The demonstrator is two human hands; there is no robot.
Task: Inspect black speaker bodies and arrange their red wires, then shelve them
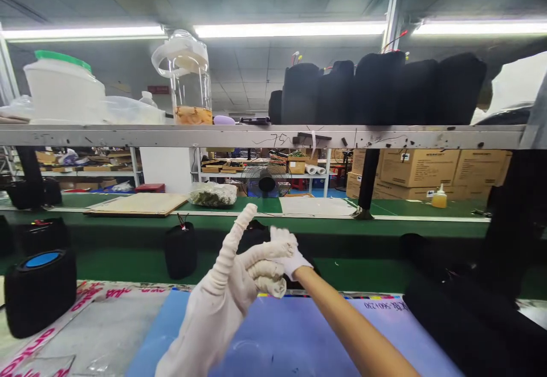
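Ahead, right hand (287, 254) touches upright black speaker (256, 237); left hand (231, 291) beside.

Left hand (226, 300), gloved, forefinger raised; right hand (287, 257) reaches to black speaker (253, 234) beyond blue mat (299, 337) on worktop (106, 331).

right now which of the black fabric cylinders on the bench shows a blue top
The black cylinder at the far left edge; its top face is blue. The small one ahead shows red wires instead.

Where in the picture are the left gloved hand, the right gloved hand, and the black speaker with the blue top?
left gloved hand (222, 300), head view, on the palm.
right gloved hand (290, 254), head view, on the back of the glove.
black speaker with the blue top (39, 294), head view, on its fabric side.
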